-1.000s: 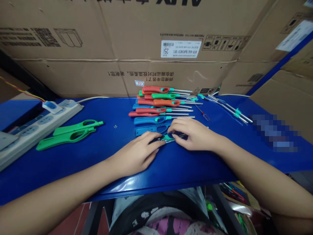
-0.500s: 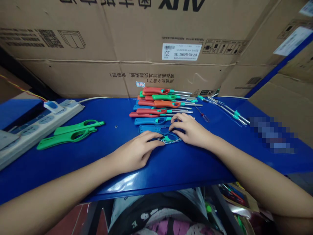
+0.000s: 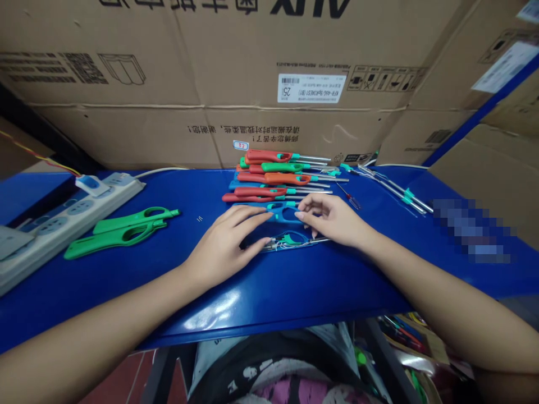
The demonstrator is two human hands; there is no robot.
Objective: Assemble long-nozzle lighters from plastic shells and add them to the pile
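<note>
A blue lighter half-shell (image 3: 297,216) with a finger-loop opening is held up at its right end by my right hand (image 3: 330,217), thumb against its edge. My left hand (image 3: 223,238) has its fingers over the half-shell's left part. Its thumb is lower, at the left end of the open blue lighter half (image 3: 290,240) on the table. A teal trigger, white wires and a metal tube show in that open half. The left hand covers part of both pieces. Just behind, several red, orange, green and blue lighters (image 3: 286,178) lie in a stack.
On the left lie green half-shells (image 3: 120,233) by a white power strip (image 3: 71,219), with tiny metal pins (image 3: 199,219) nearby. A screwdriver (image 3: 350,197) and metal tubes (image 3: 396,191) lie to the right. A large cardboard box (image 3: 189,84) closes off the back.
The blue half-shell has come up off the table, between my hands. Both hands have shifted slightly, uncovering more of the open half with the teal trigger.
</note>
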